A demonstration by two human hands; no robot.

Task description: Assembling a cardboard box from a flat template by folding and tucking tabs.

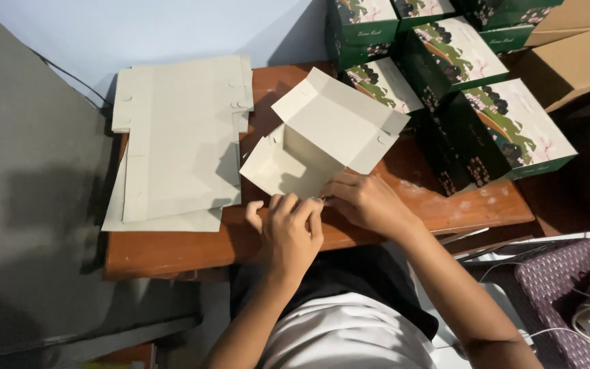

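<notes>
Left hand point(288, 229) and right hand point(367, 201) pinch near edge of one half-folded box point(322, 140) on wooden table point(172, 249). Box: plain cream cardboard, lid flap open. One flat blank stack point(179, 137) left; five green printed boxes point(500, 130) right.

A half-folded carton point(322, 140) sits at the centre of the counter point(172, 249), near its front edge. The left hand point(289, 232) and the right hand point(367, 201) rest side by side at the carton's near wall, both touching it. A stack of flat carton blanks point(179, 137) lies on the counter to the left of the carton, overhanging the left edge. Finished boxes point(500, 130) stand in rows to the right and behind the carton. Plain cartons point(575, 58) sit behind them at far right. A woven basket point(561, 287) lies below the counter, at lower right.
</notes>
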